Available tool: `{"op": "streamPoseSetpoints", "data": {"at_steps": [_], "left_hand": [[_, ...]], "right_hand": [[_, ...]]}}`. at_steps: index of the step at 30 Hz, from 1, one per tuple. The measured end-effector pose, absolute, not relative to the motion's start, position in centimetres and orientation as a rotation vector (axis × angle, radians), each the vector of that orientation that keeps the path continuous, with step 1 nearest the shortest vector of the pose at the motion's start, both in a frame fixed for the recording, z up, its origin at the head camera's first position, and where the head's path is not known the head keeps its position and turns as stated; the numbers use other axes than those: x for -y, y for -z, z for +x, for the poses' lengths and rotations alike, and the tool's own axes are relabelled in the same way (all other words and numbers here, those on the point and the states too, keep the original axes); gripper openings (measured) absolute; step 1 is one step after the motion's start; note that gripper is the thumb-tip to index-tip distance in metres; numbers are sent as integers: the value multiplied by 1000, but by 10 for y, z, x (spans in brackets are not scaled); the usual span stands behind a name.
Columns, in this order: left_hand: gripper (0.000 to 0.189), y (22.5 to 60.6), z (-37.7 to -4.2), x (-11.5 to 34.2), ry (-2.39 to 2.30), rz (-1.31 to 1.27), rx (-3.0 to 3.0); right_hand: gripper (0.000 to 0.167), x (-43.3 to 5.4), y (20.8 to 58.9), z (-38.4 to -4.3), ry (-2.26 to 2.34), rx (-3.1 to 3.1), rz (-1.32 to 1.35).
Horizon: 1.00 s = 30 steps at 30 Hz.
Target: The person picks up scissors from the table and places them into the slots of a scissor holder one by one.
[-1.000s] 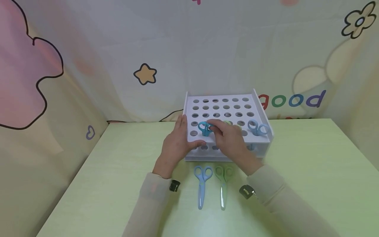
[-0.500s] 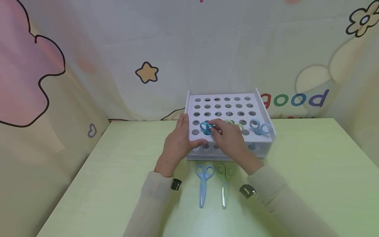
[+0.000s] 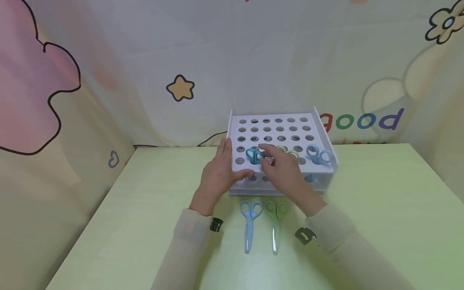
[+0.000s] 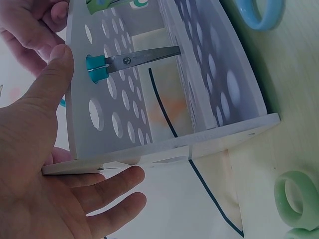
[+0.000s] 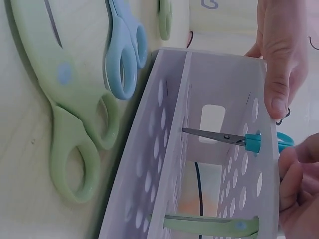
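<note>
Teal scissors stand blades down in a front-row hole of the white perforated rack; in the right wrist view their blade tip meets the lower shelf. My right hand is at their right loop, thumb and index finger parted around it, the loop showing between them. My left hand braces the rack's left front corner, its fingers straight along the side panel and its thumb against the top's front edge. Green scissors stand in the rack beyond my right fingers.
Light blue scissors stand in the rack's right front. Another light blue pair and a green pair lie on the green table before the rack, loops toward it. A printed curtain hangs behind.
My right thumb and index finger have spread from their pinch on the teal scissors' loop and drawn back slightly right. The scissors and my left hand keep their places at the rack.
</note>
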<state>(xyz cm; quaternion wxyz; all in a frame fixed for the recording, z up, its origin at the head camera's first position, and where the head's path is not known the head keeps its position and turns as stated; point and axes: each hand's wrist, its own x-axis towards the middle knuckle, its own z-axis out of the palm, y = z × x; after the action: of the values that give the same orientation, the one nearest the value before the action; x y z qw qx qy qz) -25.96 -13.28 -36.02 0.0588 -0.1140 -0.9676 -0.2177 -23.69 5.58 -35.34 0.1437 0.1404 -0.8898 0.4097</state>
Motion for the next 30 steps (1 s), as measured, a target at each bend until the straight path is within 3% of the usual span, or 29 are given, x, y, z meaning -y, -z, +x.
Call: {"op": "streamPoseSetpoints", "data": {"at_steps": [13,22,30], "left_hand": [[122,357,-261,125,657,-342,2955],[123,357,-260,132,675,-307,2961],[123,359,-258,134,725,-344,2943]], "right_hand": [[29,-79,378,-208,-1351,2087,576],[20,-95,409,-192,-1521,2306,432],[28,-118,439,-199,-1187,2690,502]]}}
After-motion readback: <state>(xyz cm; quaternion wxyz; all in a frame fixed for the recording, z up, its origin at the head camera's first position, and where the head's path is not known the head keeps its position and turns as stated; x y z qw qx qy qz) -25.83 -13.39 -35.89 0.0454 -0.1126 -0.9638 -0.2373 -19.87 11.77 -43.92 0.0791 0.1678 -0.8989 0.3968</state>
